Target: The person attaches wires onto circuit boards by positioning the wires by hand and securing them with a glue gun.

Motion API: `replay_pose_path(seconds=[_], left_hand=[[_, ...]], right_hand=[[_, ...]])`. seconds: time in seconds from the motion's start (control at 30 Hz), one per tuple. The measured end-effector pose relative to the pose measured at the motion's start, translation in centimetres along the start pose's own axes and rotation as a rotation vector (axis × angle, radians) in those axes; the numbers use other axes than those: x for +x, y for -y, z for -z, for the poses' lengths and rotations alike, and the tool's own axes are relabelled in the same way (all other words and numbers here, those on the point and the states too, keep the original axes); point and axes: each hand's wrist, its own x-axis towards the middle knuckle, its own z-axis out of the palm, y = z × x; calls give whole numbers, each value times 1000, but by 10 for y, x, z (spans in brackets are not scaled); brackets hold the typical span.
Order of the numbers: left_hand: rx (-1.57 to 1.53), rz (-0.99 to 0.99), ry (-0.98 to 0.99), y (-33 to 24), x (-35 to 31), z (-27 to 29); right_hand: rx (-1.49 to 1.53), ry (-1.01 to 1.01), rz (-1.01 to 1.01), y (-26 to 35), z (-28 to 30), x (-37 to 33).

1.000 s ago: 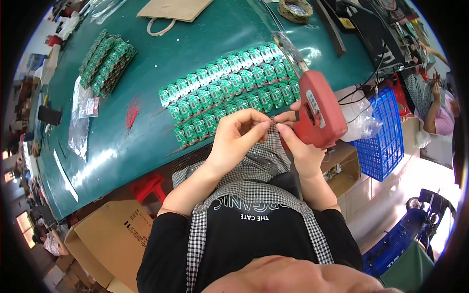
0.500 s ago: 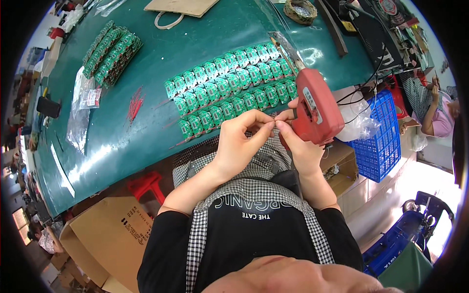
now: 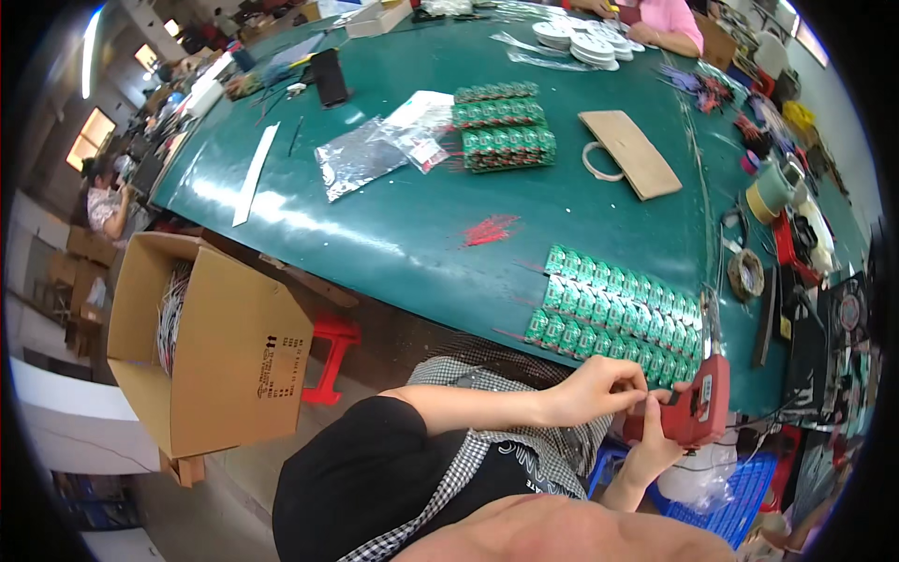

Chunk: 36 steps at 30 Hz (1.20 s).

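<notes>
Below the rows of green circuit boards (image 3: pixel 613 298), my two hands meet at the fingertips. My left hand (image 3: pixel 592 391) is closed in a pinch, and whatever lies between its thumb and finger is too small to make out. My right hand (image 3: pixel 654 451) is wrapped round a red soldering gun (image 3: pixel 714 417), its thumb raised against the left fingertips. The gun's metal tip (image 3: pixel 710 314) points away from me, beside the right end of the board rows. Thin red leads stick out from the left ends of the rows.
On the green table (image 3: pixel 375 239) lie loose red wires (image 3: pixel 489 230), stacked circuit boards (image 3: pixel 508 148), plastic bags (image 3: pixel 361 157), cardboard (image 3: pixel 632 155) and a tape ring (image 3: pixel 599 161). A cardboard box (image 3: pixel 234 351) and red stool (image 3: pixel 330 356) stand at left. Across the table sits a person in pink (image 3: pixel 670 23).
My view has swung left and up, so the table and hands sit further right and lower in it. The hands keep their pinch, and the soldering gun stays in the right one.
</notes>
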Motion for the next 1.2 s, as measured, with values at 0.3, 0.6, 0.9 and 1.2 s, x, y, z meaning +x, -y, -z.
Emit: replay_pose_path(seconds=[0.3, 0.6, 0.9, 1.2], left_hand=[[-172, 17, 18, 12, 2, -3], [-87, 116, -98, 2, 8, 7], [-187, 150, -48, 14, 12, -5], [-176, 151, -61, 14, 12, -9]], right_hand=[[7, -24, -2, 2, 0, 0], [-53, 66, -168, -2, -5, 11], [88, 27, -127, -2, 3, 10], [92, 38, -128, -3, 6, 11]])
